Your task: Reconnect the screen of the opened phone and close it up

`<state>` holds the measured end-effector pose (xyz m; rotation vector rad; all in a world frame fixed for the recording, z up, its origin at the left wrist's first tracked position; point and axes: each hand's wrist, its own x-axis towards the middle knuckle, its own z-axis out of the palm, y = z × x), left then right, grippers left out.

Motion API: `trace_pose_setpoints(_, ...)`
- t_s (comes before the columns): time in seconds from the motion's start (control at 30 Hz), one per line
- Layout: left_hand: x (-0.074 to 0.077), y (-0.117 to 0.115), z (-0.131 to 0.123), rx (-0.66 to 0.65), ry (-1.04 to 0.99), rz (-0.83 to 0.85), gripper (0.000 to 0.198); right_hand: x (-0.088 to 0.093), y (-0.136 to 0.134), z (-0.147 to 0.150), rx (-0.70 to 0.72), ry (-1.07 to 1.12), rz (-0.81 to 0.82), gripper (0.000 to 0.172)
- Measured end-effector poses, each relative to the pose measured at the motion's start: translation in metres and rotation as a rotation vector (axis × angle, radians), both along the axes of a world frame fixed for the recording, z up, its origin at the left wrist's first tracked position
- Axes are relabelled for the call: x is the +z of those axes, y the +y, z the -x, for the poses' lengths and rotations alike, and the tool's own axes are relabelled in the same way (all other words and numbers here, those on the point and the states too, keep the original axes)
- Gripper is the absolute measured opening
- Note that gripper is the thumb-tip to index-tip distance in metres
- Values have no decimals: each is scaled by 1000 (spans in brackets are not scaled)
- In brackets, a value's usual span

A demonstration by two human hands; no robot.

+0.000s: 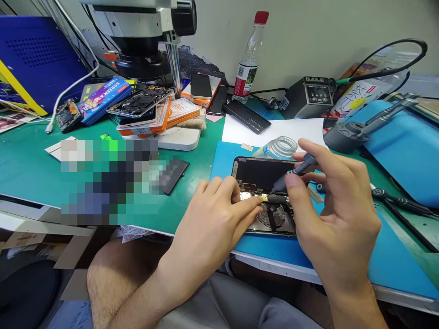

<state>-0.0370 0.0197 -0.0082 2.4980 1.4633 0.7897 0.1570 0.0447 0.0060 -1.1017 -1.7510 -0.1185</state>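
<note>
An opened phone (260, 176) lies on a blue mat (274, 249) at the bench's front edge, its black battery and circuit parts exposed. My left hand (219, 214) rests on the phone's lower half, fingers pressed down beside a small yellow-tagged part (265, 197). My right hand (329, 214) pinches a grey screwdriver (295, 173) between thumb and fingers, its tip touching the board next to that part.
A microscope (144, 41) stands at the back left over stacked phones and orange boxes (161, 116). A water bottle (248, 59), a soldering station (308, 96), white paper (274, 128), a small clear container (281, 147) and tweezers (401, 205) surround the mat. A blue machine (37, 59) sits far left.
</note>
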Motion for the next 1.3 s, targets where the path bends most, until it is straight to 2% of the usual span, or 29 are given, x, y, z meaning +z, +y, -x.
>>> trace_pose_setpoints(0.3,1,-2,0,-3,8,-8,35,-2,-3,0,52,26,66,58)
trace_pose_setpoints(0.4,1,-2,-1,-5,24,-35,35,-4,-2,2,-8,-11,26,54)
trace_pose_setpoints(0.47,1,-3,-2,-7,51,-79,36,-6,-1,4,-60,-42,-8,59)
trace_pose_setpoints(0.6,1,-4,-4,-8,82,-139,36,-8,-1,5,-72,113,73,57)
trace_pose_setpoints(0.7,0,-3,-4,-11,64,-130,35,-6,-2,4,-71,226,46,57)
trace_pose_setpoints(1.0,-1,-3,-3,-8,42,-146,32,0,0,2,5,298,30,56)
trace_pose_setpoints(1.3,13,-2,-17,-74,288,-288,17,4,0,6,-9,503,-31,48)
